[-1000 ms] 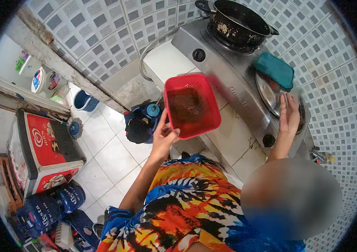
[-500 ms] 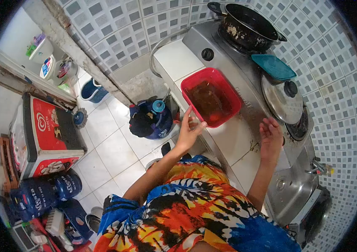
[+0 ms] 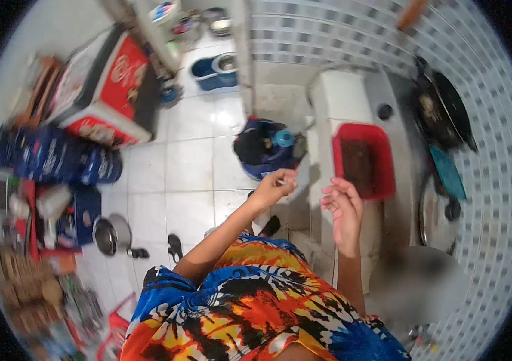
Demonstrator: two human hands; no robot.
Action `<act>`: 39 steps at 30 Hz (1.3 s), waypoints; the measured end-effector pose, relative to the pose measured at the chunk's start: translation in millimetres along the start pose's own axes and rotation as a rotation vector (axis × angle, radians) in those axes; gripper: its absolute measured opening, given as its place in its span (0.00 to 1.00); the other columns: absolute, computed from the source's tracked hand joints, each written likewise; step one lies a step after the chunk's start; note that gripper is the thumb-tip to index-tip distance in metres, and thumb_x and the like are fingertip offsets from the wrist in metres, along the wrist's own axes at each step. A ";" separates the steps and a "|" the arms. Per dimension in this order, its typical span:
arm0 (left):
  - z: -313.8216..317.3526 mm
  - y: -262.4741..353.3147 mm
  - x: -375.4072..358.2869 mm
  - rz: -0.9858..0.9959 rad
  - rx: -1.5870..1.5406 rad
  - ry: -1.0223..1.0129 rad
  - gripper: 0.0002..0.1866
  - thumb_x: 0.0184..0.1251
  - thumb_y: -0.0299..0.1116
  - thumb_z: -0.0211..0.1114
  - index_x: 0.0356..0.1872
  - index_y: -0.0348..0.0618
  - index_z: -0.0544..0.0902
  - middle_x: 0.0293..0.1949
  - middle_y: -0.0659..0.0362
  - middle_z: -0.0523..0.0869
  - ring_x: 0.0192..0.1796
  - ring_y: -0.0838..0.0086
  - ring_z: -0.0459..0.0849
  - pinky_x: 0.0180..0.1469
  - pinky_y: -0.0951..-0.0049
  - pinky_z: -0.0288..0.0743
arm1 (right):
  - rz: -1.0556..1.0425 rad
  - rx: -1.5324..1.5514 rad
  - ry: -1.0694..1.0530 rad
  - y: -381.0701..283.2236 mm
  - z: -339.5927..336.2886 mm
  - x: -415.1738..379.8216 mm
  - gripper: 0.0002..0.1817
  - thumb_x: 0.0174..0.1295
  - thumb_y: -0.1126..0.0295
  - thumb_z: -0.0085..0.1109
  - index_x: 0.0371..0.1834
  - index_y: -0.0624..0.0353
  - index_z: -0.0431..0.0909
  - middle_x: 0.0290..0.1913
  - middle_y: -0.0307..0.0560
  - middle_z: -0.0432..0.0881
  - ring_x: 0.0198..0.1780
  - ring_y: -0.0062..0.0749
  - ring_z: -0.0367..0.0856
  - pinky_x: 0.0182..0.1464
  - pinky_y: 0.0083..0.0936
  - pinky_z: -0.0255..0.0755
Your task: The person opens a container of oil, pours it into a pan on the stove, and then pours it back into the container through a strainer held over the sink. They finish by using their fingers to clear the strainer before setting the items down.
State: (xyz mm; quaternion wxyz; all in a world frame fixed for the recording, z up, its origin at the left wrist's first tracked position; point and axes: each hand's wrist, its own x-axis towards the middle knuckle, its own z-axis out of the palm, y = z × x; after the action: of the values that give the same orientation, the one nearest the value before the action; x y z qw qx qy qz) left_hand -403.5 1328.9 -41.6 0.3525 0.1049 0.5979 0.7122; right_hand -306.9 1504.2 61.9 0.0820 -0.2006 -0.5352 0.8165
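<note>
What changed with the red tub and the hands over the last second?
The left hand let go of the red tub, which now sits on the white counter beside the stove; a second ago that hand held it up. The right hand left the steel lid and drew back near the left, holding nothing clear. The view also swung. The black pot and teal lid stayed put.

Red container [image 3: 363,160], teal lid [image 3: 448,172]
</note>
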 end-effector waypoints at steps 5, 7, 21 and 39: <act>-60.1 5.2 -96.9 -0.072 0.011 0.311 0.18 0.67 0.38 0.63 0.54 0.42 0.78 0.37 0.64 0.82 0.39 0.81 0.79 0.44 0.78 0.74 | 0.191 -0.157 -0.305 29.6 64.2 11.1 0.13 0.63 0.76 0.51 0.51 0.63 0.75 0.38 0.45 0.81 0.33 0.23 0.78 0.36 0.18 0.71; -78.8 20.0 -137.8 -0.071 0.020 0.414 0.20 0.66 0.40 0.63 0.54 0.40 0.78 0.40 0.62 0.82 0.42 0.78 0.80 0.47 0.77 0.75 | 0.199 -0.199 -0.424 35.9 92.6 16.9 0.12 0.63 0.76 0.52 0.50 0.63 0.75 0.37 0.45 0.81 0.33 0.22 0.78 0.36 0.17 0.71; -212.1 62.3 -364.3 0.312 -0.325 1.102 0.22 0.68 0.32 0.60 0.62 0.40 0.69 0.46 0.57 0.80 0.44 0.72 0.83 0.51 0.72 0.77 | 0.106 -0.648 -1.246 143.1 360.5 -56.7 0.17 0.63 0.77 0.53 0.55 0.66 0.73 0.38 0.43 0.81 0.37 0.20 0.78 0.41 0.17 0.74; -415.7 36.4 -551.3 0.602 -0.588 1.614 0.20 0.68 0.28 0.57 0.60 0.40 0.70 0.47 0.57 0.81 0.39 0.74 0.84 0.47 0.73 0.77 | 0.282 -0.488 -1.444 293.0 667.2 -114.6 0.16 0.62 0.79 0.52 0.54 0.66 0.73 0.37 0.46 0.81 0.33 0.22 0.79 0.39 0.19 0.75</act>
State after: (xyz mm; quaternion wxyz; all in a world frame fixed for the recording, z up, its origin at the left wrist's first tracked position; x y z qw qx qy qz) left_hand -252.4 658.4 32.9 -0.3615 -0.3680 0.4047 0.7551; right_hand -456.5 782.0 54.9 -0.4386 0.3026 -0.5901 0.6066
